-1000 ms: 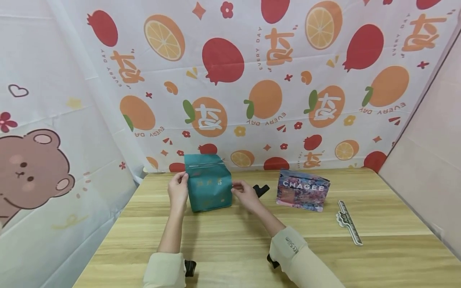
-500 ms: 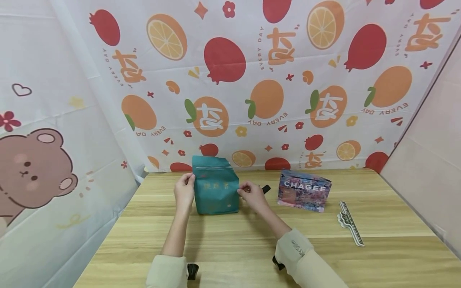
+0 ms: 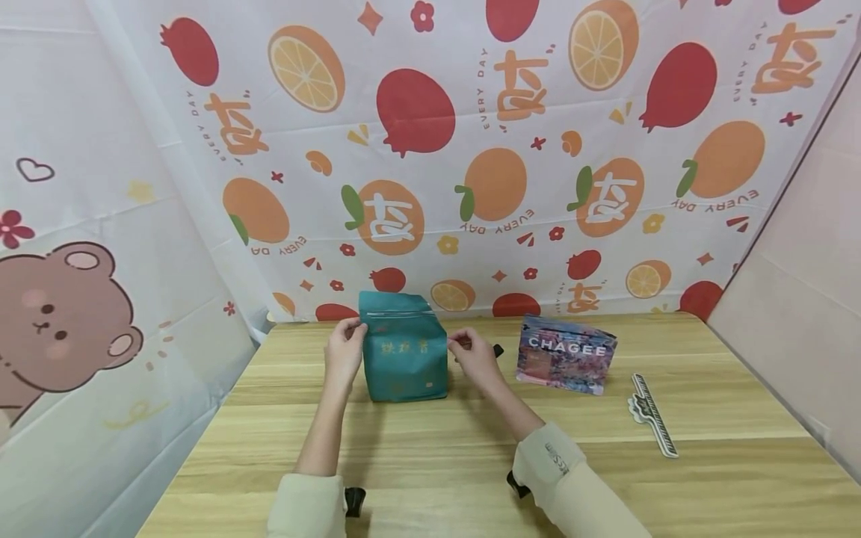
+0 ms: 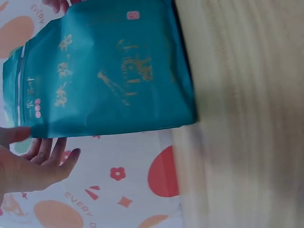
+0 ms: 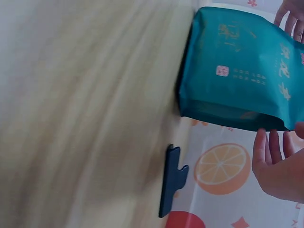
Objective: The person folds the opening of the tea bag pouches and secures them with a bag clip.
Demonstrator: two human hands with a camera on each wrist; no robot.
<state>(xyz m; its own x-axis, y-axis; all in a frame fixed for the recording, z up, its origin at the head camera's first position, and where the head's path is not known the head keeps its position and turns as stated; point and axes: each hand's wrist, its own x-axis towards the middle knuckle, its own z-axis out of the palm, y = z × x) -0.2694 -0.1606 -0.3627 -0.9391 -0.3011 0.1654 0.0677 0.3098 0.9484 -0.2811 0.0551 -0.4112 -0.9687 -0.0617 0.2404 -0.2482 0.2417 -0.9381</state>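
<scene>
In the head view, a matte teal pouch with gold lettering [image 3: 405,366] stood upright on the pale wood-grain table [image 3: 430,471], in front of the white fruit-printed cloth [image 3: 457,246]. The left hand [image 3: 343,351] pinched its left edge near the pale seal line, and the right hand [image 3: 474,357] pinched the opposite edge somewhat lower. Well to the right stood a blue-and-pink patterned pouch lettered CHAGEE [image 3: 565,357], with a long black-and-white piece with a scalloped side [image 3: 651,416] lying beyond it. Counted up, there were two pouches, one such piece and two hands.

In the left wrist view, the left thumb lay over the teal pouch's front while the fingers sat behind its edge; the other hand's fingers showed at the far side. Whether the mouth was unsealed could not be told.

In the right wrist view, the right fingers met the pouch's side, the thumb partly cut off by the frame. One flat black clip [image 5: 172,180] lay near the pouch, apart from it.

The step in hand seemed to be steadying or squaring the teal pouch; the next move probably called for an even hold on both edges, without crumpling the film.
</scene>
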